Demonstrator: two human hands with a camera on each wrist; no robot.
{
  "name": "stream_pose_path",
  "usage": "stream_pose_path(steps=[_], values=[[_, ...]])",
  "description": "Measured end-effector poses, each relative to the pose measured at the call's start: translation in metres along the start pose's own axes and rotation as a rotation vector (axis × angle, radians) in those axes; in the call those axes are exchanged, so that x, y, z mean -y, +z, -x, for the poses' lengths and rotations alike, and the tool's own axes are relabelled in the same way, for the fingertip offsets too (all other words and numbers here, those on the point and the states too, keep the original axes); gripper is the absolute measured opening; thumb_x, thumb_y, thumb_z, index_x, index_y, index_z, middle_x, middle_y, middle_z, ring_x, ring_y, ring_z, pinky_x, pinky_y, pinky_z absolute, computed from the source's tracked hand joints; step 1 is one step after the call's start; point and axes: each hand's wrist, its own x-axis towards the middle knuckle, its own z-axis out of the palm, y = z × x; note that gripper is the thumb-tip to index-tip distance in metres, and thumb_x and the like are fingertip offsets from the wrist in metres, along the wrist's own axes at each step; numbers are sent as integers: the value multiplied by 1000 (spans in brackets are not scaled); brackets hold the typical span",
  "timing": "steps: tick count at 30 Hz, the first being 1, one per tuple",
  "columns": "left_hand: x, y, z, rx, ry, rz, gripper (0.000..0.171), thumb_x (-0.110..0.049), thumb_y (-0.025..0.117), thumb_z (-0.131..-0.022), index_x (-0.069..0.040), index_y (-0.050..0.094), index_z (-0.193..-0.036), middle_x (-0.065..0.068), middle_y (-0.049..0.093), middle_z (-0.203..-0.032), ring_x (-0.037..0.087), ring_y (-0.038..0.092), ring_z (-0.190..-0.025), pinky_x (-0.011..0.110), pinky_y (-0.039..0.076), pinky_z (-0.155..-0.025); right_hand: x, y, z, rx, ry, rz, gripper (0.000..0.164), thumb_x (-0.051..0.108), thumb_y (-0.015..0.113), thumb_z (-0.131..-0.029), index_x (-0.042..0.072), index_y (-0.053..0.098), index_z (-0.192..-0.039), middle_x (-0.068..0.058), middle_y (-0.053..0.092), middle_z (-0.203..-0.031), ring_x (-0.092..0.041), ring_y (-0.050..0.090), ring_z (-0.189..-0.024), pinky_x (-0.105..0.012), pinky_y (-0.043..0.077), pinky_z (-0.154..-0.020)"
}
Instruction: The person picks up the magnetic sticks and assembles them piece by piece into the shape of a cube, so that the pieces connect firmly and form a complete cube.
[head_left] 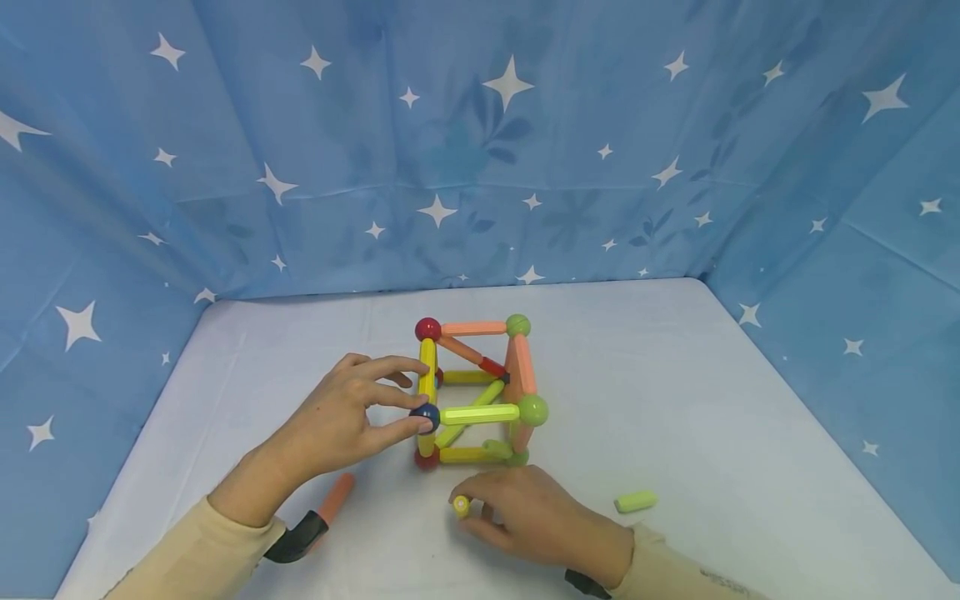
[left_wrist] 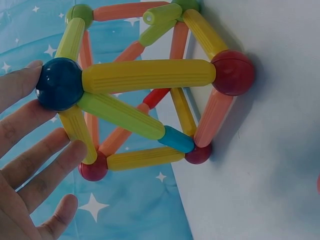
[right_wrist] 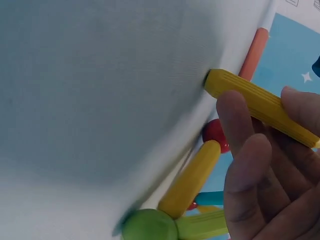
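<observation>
A cube-like frame of coloured rods and balls stands on the table. My left hand point(head_left: 337, 417) pinches the blue ball point(head_left: 427, 416) at its upper near left corner between thumb and a finger; the other fingers spread beside a yellow rod point(head_left: 427, 360). In front of the frame, my right hand point(head_left: 536, 517) holds a loose yellow rod point(right_wrist: 260, 105) between thumb and fingers, one end facing the head camera. A lime rod point(head_left: 480, 414) joins the blue ball to a green ball point(head_left: 533, 410). A short green rod point(left_wrist: 162, 14) sticks out from a lower green ball point(left_wrist: 187, 9).
On the table point(head_left: 675, 392), a short lime rod point(head_left: 636, 502) lies to the right of the right hand. An orange rod point(head_left: 336, 497) lies near the left wrist, partly hidden by its black strap. Blue star-patterned cloth point(head_left: 450, 150) hangs behind and at the sides.
</observation>
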Motion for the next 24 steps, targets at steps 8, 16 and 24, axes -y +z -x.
stream_pose_path(steps=[8, 16, 24], values=[[0, 0, 0, -3, -5, -7, 29, -40, 84, -84, -19, 83, -104, -4, 65, -126, 16, 64, -99, 48, 41, -93, -2, 14, 0, 13, 4, 58, 18, 26, 75, -94, 21, 75, -112, 19, 70, -100, 10, 53, -73, -12, 46, -69], [0, 0, 1, -6, -9, -11, 30, -40, 84, -83, -18, 83, -104, -4, 65, -126, 17, 65, -99, 48, 42, -92, 1, -7, -5, -308, -29, 304, 40, 26, 81, -89, 20, 69, -127, 9, 69, -113, -6, 67, -90, -19, 50, -59], [-1, 0, 1, 0, -20, -5, 30, -40, 84, -83, -18, 83, -103, -5, 65, -126, 13, 64, -98, 48, 41, -94, 1, -13, -10, -315, 28, 515, 39, 28, 79, -91, 15, 68, -126, 2, 69, -109, -9, 62, -68, -23, 47, -47]])
